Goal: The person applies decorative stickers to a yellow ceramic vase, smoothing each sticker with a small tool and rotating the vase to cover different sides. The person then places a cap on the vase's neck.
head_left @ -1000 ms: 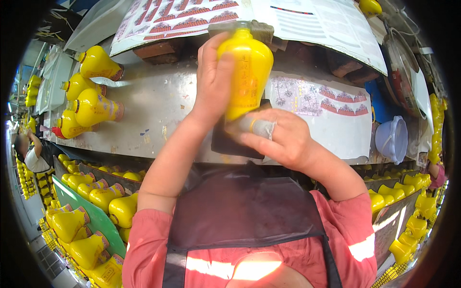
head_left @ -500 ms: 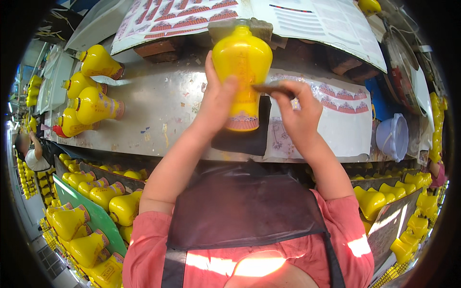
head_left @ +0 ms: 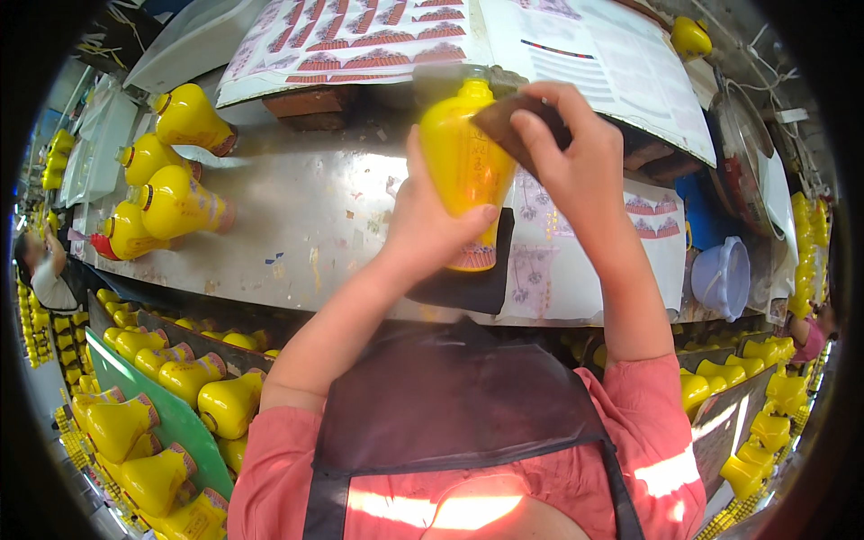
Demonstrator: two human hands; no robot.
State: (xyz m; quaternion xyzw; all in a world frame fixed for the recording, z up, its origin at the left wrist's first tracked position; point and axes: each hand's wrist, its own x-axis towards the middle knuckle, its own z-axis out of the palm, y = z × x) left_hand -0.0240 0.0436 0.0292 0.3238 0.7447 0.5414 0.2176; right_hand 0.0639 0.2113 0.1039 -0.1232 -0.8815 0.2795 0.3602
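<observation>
Seen from a head-worn fisheye camera, the left of a side-by-side pair, a table spreads across the upper half of a round, dark-rimmed field. The lens looks steeply down and slightly forward from just above the wearer's apron, which fills the lower middle. The left hand and right hand appear at close range near the center. Toward the rim, straight edges bow and distant detail seems too small to read surely.
</observation>
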